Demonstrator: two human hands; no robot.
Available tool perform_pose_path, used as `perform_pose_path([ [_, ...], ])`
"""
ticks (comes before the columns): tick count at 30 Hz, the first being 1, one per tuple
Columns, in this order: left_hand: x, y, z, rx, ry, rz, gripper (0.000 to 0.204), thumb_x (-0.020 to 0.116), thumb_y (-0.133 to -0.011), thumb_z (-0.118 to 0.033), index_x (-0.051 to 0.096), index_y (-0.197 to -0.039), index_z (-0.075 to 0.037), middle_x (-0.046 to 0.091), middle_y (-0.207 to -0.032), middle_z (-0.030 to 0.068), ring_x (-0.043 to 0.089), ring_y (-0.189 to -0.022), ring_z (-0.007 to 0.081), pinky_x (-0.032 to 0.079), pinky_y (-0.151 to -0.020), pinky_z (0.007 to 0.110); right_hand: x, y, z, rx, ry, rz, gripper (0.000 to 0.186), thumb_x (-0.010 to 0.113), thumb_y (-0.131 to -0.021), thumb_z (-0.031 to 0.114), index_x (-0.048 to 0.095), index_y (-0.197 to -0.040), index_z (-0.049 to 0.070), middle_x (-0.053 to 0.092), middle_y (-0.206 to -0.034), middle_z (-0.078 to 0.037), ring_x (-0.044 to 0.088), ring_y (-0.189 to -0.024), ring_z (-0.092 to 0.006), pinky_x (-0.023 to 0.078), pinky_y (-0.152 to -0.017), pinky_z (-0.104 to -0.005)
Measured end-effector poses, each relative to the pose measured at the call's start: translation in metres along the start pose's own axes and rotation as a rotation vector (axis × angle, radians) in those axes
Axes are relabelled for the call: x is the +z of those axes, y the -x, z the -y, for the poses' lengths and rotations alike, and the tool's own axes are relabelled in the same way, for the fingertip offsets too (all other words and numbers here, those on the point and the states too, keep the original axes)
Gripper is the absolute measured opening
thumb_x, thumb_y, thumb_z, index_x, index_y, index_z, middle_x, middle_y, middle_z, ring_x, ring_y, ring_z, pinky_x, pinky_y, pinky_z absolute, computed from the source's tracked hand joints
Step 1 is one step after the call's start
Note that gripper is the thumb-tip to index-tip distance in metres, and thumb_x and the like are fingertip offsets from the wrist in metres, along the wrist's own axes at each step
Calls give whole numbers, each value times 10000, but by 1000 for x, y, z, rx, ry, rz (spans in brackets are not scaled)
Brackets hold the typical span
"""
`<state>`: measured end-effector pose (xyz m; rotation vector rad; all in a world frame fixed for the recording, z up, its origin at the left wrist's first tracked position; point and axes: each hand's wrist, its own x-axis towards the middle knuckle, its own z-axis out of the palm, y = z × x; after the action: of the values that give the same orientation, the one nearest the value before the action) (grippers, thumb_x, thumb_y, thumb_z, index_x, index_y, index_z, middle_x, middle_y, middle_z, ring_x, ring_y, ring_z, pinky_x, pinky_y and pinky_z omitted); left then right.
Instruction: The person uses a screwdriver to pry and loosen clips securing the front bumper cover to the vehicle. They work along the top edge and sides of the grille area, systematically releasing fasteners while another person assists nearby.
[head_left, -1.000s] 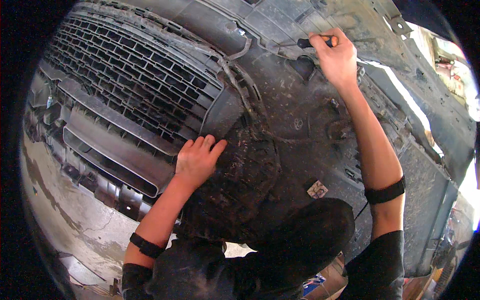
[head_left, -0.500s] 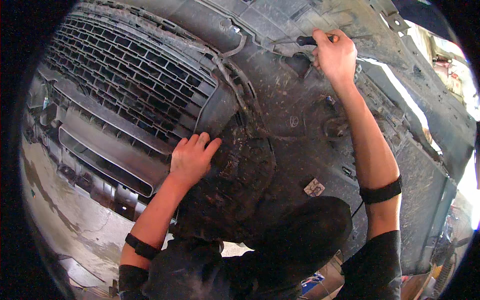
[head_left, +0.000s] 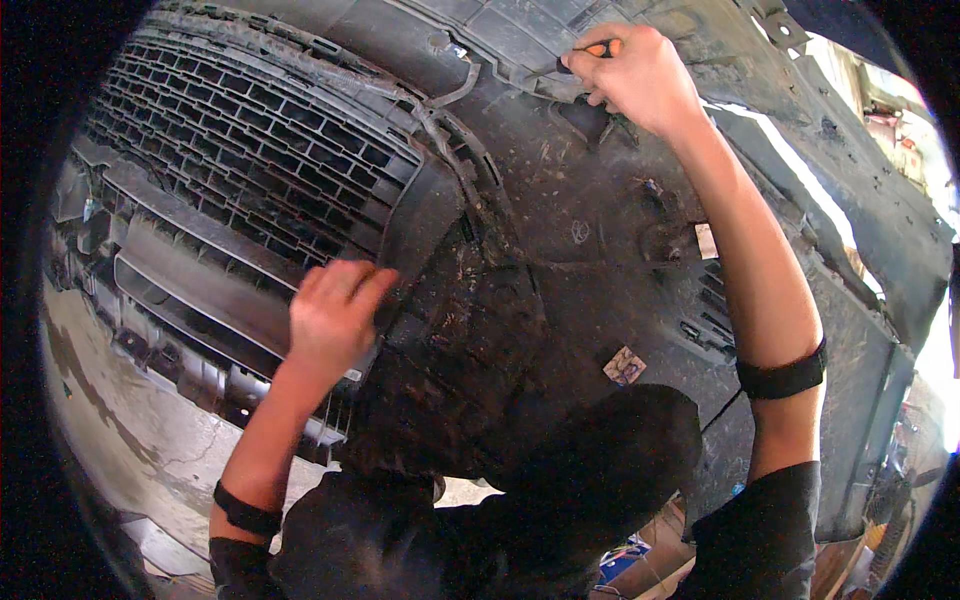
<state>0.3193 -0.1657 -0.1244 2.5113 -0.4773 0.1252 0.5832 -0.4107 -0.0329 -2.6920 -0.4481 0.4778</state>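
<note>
My right hand (head_left: 635,75) grips a black-and-orange handled screwdriver (head_left: 603,48) over a ribbed grey plastic panel (head_left: 535,35) at the top. My left hand (head_left: 335,305), blurred by motion, is at the lower edge of the dark mesh grille (head_left: 255,135), fingers bent and slightly apart, with nothing visible in it. A dirty black plastic section (head_left: 550,180) of the large car bumper lies between my hands. The screwdriver's tip is hard to make out.
My dark-clothed knee (head_left: 630,440) is on or over the bumper's lower part, beside a small square patterned piece (head_left: 623,365). A stained concrete floor (head_left: 130,410) shows at left. A cardboard box and blue item (head_left: 630,560) lie at bottom right.
My right hand has moved left and up with the screwdriver, turning so more of the handle is hidden. My left hand has shifted leftward along the grille's edge.
</note>
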Motion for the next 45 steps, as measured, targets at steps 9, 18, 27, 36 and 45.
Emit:
perform_pose_path([
  [9,-17,-14,26,-260,-61,30,138,646,-761,-69,647,-885,-129,619,-795,6,584,-730,202,432,-641,346,1,-26,11,80,-63,181,349,635,-863,283,646,-967,-50,631,-707,-121,636,-606,-168,532,-545,-293],
  [18,-10,-16,26,-262,-124,13,109,634,-726,-91,647,-817,-150,615,-716,-3,572,-699,193,410,-619,347,-24,-34,-12,-446,262,300,172,640,-774,93,642,-929,16,653,-856,-131,626,-809,-321,488,-792,-385],
  [27,-5,-9,28,-264,-232,47,122,605,-660,-86,613,-766,-146,561,-685,6,548,-709,198,406,-657,356,-22,-42,27,-14,412,339,269,562,-836,250,640,-887,-2,651,-862,-239,640,-868,-381,498,-777,-458],
  [36,-2,-6,32,-247,-243,50,119,616,-651,-108,602,-764,-143,566,-725,4,552,-757,201,421,-653,367,-12,-25,2,-374,293,62,208,601,-822,196,599,-917,10,654,-864,-181,645,-874,-324,500,-770,-406],
  [45,-2,-3,32,-282,-252,80,118,611,-672,-152,595,-788,-139,574,-755,19,568,-824,211,442,-706,378,-18,-35,10,-60,440,320,256,633,-838,255,603,-915,13,637,-865,-197,629,-864,-342,480,-772,-415],
])
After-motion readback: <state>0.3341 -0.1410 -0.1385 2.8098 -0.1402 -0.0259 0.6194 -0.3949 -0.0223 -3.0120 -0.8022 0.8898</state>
